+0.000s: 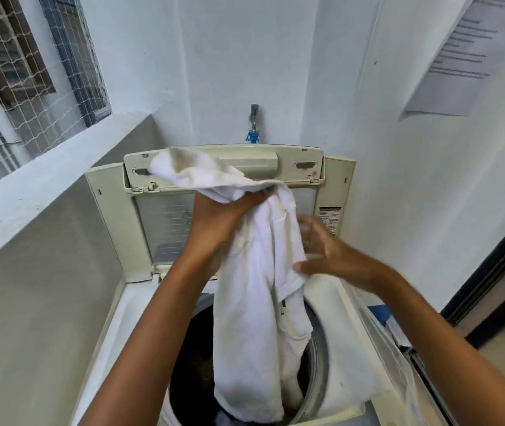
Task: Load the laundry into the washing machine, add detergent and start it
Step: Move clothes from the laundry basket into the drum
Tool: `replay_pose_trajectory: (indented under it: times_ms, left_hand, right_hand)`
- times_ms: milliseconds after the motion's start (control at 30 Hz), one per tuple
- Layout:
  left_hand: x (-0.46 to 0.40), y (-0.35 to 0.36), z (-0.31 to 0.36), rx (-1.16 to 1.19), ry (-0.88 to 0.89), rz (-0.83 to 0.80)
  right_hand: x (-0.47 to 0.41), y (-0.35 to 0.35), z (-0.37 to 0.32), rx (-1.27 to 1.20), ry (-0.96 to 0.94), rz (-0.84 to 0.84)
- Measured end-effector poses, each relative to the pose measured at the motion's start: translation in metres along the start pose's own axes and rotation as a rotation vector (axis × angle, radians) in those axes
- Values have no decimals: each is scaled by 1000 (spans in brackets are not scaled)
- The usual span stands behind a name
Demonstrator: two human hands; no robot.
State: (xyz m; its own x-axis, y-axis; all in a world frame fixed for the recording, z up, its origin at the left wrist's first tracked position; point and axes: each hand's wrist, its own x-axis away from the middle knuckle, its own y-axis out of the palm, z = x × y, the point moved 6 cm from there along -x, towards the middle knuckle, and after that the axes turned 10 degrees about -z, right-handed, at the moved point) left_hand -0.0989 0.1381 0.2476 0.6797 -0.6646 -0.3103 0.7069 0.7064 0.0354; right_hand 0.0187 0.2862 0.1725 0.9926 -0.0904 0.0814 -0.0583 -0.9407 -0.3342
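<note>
A cream top-loading washing machine [112, 318] stands before me with its lid [223, 161] folded upright at the back. A white garment [251, 318] hangs down into the dark drum [192, 364]. My left hand [214, 222] is raised over the drum and grips the garment's upper part, with a loose end flopping to the left. My right hand [328, 253] is beside the garment on the right, fingers spread and blurred, its thumb touching the cloth's edge. Some darker laundry shows at the drum's bottom. No detergent is in view.
A tap with a blue fitting [253, 127] sits on the wall behind the machine. A ledge and a netted window [29, 72] run along the left. A printed notice [475, 47] hangs on the right wall, and a dark door frame [497, 278] stands at the right.
</note>
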Motion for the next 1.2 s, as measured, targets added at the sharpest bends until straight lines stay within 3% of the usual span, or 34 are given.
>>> replay_pose_trajectory:
  times_ms: [200, 267, 400, 567, 700, 800, 900, 1067, 1133, 1200]
  left_hand:
    - [-11, -15, 14, 67, 35, 33]
    - [-14, -33, 10, 59, 46, 83]
    - [-13, -79, -10, -72, 6, 166]
    - [-5, -119, -56, -289, -229, 158]
    - [2, -123, -64, -506, -279, 62]
    - [8, -115, -65, -433, -328, -52]
    - [15, -97, -59, -316, -372, -178]
    - [15, -75, -62, 7, -423, -196]
    - [13, -77, -74, -31, -445, -136]
    - [13, -85, -89, -234, -429, -119]
  right_hand:
    - [-13, 60, 92, 137, 312, -409]
    - [-15, 51, 104, 231, 326, -299]
    - [-15, 11, 93, 168, 354, 64]
    - [-23, -16, 26, -227, 140, 338]
    - [-30, -8, -21, -262, 26, 330]
    - [-31, 6, -45, -196, -44, 195]
    - [-33, 14, -60, -295, -133, 143]
    - [-43, 12, -65, -557, -251, 181]
    - [-49, 11, -53, -600, -222, 242]
    - [-53, 7, -33, -573, -125, 387]
